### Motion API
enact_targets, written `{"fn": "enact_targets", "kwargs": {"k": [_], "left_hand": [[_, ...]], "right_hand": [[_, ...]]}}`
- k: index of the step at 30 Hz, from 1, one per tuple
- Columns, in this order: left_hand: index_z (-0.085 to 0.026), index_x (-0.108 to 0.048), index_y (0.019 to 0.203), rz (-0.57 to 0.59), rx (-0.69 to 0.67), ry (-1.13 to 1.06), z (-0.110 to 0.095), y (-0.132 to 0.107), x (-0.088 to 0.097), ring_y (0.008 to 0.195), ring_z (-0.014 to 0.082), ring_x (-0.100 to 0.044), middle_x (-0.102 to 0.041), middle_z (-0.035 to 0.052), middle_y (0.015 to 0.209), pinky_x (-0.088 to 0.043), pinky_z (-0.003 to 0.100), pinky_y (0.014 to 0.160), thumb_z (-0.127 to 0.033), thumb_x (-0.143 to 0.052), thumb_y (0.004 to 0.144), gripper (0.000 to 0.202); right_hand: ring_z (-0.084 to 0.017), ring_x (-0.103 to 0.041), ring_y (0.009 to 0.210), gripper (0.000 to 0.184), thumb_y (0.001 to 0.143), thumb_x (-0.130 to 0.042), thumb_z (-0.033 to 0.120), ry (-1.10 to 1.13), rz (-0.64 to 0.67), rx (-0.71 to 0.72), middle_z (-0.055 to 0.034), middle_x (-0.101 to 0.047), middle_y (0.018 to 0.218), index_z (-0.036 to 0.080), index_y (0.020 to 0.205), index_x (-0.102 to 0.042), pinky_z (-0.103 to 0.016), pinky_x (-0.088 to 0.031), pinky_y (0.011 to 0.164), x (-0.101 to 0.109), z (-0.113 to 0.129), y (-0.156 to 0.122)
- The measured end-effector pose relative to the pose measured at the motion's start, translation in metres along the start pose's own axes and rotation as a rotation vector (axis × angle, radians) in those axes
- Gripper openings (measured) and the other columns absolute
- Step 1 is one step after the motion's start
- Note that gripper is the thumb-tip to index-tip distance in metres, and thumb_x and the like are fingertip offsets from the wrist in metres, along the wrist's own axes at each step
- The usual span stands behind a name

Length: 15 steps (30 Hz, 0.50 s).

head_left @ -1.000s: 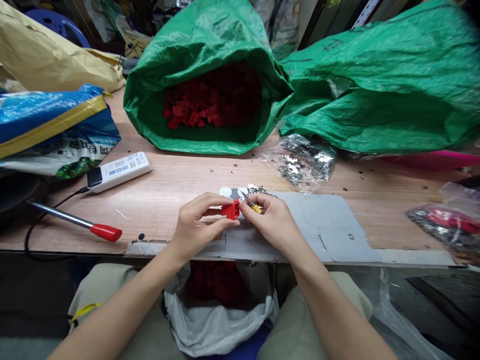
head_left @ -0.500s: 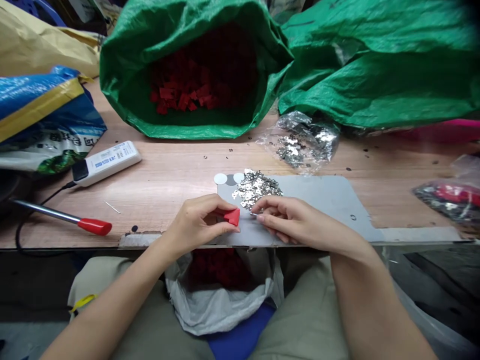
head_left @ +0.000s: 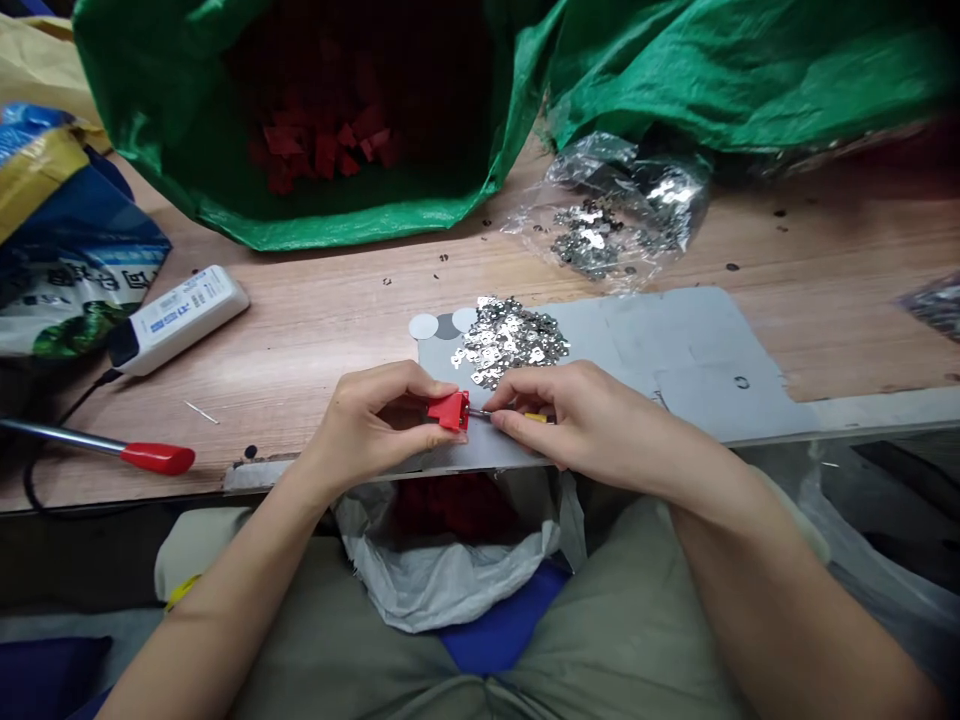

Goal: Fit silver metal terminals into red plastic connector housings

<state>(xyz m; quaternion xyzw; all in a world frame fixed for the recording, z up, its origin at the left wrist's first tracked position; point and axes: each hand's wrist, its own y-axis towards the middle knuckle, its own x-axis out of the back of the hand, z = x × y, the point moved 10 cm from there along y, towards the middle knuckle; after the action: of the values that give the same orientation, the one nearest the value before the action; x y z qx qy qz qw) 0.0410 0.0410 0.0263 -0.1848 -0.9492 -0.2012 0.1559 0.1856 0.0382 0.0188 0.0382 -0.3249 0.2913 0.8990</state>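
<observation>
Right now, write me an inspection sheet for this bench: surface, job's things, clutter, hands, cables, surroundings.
Surface: wooden bench top, with a grey sheet at its front edge.
Job's things: red part; yellow-handled tool, its metal tip at the part; pile of silvery pieces on the grey sheet.
Clutter: red-handled tool, white device, clear bag of silvery pieces, blue printed bag.
Hands: left hand pinches the red part; right hand grips the yellow-handled tool.
Cables: black cable runs from the white device off the left.
Surroundings: open green sack of red parts, second green sack, white bag under the bench edge, on the lap.
</observation>
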Motion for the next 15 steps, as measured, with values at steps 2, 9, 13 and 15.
{"fn": "enact_targets", "kwargs": {"k": [2, 9, 13, 15], "left_hand": [[-0.016, -0.070, 0.091, 0.005, 0.005, 0.000, 0.000, 0.000, -0.001, 0.077, 0.0163, -0.070, -0.073, 0.0059, 0.085, -0.058, 0.024, 0.065, -0.021, -0.087, 0.069, 0.028], [-0.018, -0.070, 0.089, 0.014, 0.018, 0.043, -0.001, 0.000, -0.001, 0.077, 0.0183, -0.071, -0.074, 0.0059, 0.084, -0.059, 0.027, 0.066, -0.024, -0.087, 0.069, 0.027], [-0.019, -0.070, 0.092, 0.029, -0.007, 0.045, -0.003, 0.001, -0.002, 0.079, 0.0188, -0.071, -0.074, 0.0055, 0.086, -0.058, 0.029, 0.069, -0.022, -0.086, 0.070, 0.028], [-0.019, -0.071, 0.092, 0.029, -0.008, 0.055, -0.002, 0.001, -0.002, 0.078, 0.0189, -0.071, -0.074, 0.0056, 0.085, -0.058, 0.029, 0.069, -0.022, -0.087, 0.069, 0.028]], "right_hand": [[-0.014, -0.059, 0.061, 0.014, 0.090, -0.058, 0.019, -0.021, -0.017, -0.008, 0.0024, -0.068, 0.070, 0.021, 0.087, -0.072, -0.025, -0.036, 0.058, 0.000, 0.001, 0.000], [-0.015, -0.054, 0.058, 0.015, 0.086, -0.058, 0.016, -0.135, -0.074, -0.042, 0.0010, -0.062, 0.063, 0.020, 0.075, -0.068, -0.027, -0.032, 0.056, -0.001, 0.008, 0.001], [-0.014, -0.046, 0.053, 0.019, 0.086, -0.057, 0.015, -0.194, -0.091, -0.039, 0.0020, -0.053, 0.056, 0.020, 0.068, -0.060, -0.027, -0.027, 0.053, -0.005, 0.011, 0.001], [-0.013, -0.043, 0.051, 0.020, 0.086, -0.058, 0.015, -0.216, -0.100, -0.035, 0.0025, -0.050, 0.055, 0.020, 0.066, -0.056, -0.027, -0.026, 0.052, -0.007, 0.013, 0.001]]}}
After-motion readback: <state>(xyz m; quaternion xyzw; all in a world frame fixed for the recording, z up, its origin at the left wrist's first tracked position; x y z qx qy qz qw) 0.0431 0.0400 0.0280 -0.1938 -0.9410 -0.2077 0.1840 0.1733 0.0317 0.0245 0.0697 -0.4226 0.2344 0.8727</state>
